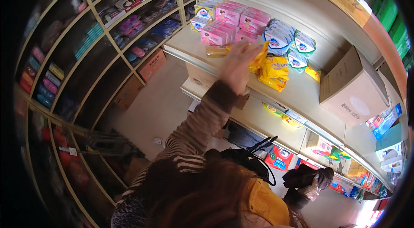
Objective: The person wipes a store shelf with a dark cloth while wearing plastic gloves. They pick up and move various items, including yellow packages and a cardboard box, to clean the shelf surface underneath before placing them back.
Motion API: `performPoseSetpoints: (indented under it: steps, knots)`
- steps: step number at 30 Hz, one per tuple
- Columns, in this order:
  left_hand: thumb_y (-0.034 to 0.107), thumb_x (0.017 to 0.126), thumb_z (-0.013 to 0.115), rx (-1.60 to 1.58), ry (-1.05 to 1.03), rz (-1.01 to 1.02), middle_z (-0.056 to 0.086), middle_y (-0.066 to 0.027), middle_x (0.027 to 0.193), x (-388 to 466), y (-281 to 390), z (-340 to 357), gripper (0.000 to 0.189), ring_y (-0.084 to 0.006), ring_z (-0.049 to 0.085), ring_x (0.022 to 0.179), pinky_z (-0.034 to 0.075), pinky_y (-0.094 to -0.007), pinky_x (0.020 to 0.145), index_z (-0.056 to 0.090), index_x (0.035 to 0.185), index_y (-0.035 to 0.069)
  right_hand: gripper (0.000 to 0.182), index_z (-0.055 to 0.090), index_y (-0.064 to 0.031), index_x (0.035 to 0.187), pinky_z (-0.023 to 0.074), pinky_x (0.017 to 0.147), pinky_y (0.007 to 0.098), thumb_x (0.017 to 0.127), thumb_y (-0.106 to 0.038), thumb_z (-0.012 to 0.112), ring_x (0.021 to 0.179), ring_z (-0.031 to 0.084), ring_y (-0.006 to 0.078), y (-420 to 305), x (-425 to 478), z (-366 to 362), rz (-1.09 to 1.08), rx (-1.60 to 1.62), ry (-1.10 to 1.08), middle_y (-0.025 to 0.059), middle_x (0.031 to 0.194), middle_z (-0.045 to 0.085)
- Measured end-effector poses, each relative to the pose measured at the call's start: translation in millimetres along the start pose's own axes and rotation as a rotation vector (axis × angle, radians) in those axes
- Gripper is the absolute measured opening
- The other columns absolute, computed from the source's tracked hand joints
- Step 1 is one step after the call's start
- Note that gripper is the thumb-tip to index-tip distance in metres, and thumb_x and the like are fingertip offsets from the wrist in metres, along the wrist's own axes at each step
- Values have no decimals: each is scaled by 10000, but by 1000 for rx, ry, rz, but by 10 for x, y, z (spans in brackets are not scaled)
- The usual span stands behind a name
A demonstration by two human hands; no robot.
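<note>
My left hand (237,63), blurred, reaches over the front of the upper shelf in a brown striped sleeve. Its fingers close on a yellow soap packet (261,56) that stands tilted beside a small pile of yellow soap packets (274,72). Another yellow packet (216,51) lies left of the hand. Behind are stacked pink soap boxes (255,21), blue-and-white soap boxes (278,38), green-and-white ones (304,45) and yellow-and-white ones (205,12). Low on the right, my right hand (312,190) is partly hidden by a dark cloth bundle (299,176); its grip is unclear.
A large cardboard box (352,89) stands on the upper shelf at right. Lower shelves hold yellow packs (292,121) and a red detergent bag (278,157). Shelving with wrapped goods (131,25) curves along the left, cartons (152,64) at its base. A black bag (249,163) hangs before me.
</note>
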State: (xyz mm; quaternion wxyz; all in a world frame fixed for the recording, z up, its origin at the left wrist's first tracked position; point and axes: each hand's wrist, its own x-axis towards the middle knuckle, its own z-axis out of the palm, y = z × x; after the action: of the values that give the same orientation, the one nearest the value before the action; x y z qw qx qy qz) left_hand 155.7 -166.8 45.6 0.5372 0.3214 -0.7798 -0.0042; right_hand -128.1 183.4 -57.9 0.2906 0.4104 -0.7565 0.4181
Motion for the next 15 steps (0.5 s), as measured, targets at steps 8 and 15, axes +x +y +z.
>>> performPoseSetpoints:
  steps: [8, 15]
  knots:
    - [92, 733, 642, -171, -52, 87, 639, -144, 966, 354, 356, 422, 281, -334, 581, 995, 475, -420, 849, 654, 1011, 54, 277, 664, -105, 1096, 525, 762, 446, 863, -245, 609, 904, 639, 365, -66, -144, -91, 41, 6, -19, 222, 1027, 640]
    - [129, 759, 648, -328, -449, 285, 644, -169, 850, 538, 942, 1026, 319, -341, 615, 791, 495, -426, 740, 641, 1066, 44, 272, 660, -120, 1098, 526, 748, 445, 859, -244, 622, 900, 638, 365, -123, -289, -231, 107, 25, -53, 218, 1023, 636]
